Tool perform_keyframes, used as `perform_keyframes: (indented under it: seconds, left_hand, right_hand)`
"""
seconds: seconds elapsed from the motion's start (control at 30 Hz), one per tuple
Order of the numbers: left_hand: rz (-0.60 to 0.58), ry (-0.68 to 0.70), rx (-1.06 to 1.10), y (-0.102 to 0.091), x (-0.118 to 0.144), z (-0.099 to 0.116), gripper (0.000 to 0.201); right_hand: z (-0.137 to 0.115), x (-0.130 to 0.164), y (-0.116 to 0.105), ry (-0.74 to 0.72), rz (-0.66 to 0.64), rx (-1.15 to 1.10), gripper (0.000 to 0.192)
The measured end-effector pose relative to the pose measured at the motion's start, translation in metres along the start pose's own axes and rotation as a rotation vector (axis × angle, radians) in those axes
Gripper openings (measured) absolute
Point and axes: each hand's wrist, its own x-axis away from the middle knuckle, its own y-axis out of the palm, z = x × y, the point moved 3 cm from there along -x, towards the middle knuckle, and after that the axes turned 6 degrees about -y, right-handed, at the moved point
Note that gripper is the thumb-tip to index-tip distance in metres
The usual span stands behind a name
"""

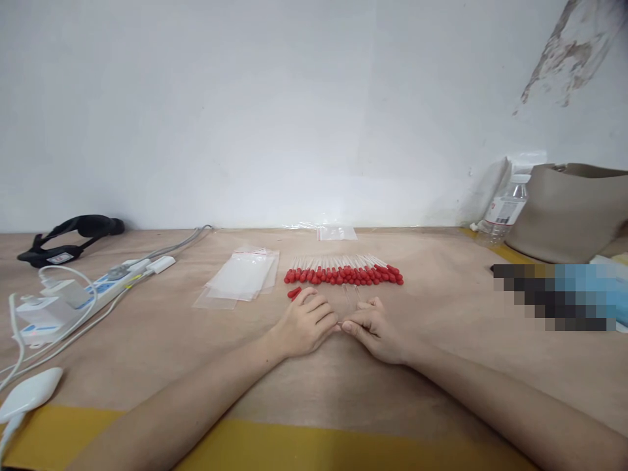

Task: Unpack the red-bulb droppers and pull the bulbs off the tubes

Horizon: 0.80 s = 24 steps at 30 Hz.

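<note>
My left hand (310, 322) is closed, its fingers curled down with the tips meeting those of my right hand. The right hand (375, 330) pinches the end of a thin tube (340, 323) between thumb and forefinger. Most of that tube, and whatever the left fingers hold, is hidden. Just beyond the hands lie a few clear thin tubes (348, 296). Behind them is a row of droppers (343, 275) with red bulbs toward me and clear stems pointing to the wall. A loose red rubber bulb (294, 293) lies by the left knuckles.
Clear zip bags (240, 278) are stacked left of the droppers, with another bag (337, 233) by the wall. Farther left are a power strip (103, 288) with cables and a black head strap (73, 239). A plastic bottle (507, 209) and a grey-brown container (564, 212) stand right.
</note>
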Motion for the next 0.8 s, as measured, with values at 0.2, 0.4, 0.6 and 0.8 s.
perform_keyframes:
  seconds: [0.2, 0.4, 0.6, 0.8]
  left_hand:
    - [-0.020, -0.018, -0.032, -0.001, 0.001, -0.001, 0.024]
    - [-0.035, -0.060, 0.033, -0.002, 0.002, -0.001, 0.026]
    - [-0.063, -0.147, 0.094, -0.007, 0.011, -0.013, 0.027]
    - [-0.016, -0.650, 0.272, -0.022, 0.019, -0.061, 0.026]
  right_hand:
    - [-0.001, 0.001, -0.004, -0.166, 0.141, 0.185, 0.032]
    - [0.001, 0.008, -0.004, -0.428, 0.274, 0.501, 0.016]
    - [0.011, 0.016, -0.016, -0.461, 0.300, 0.550, 0.022]
    - [0.038, 0.008, -0.018, 0.032, 0.407, 0.343, 0.025]
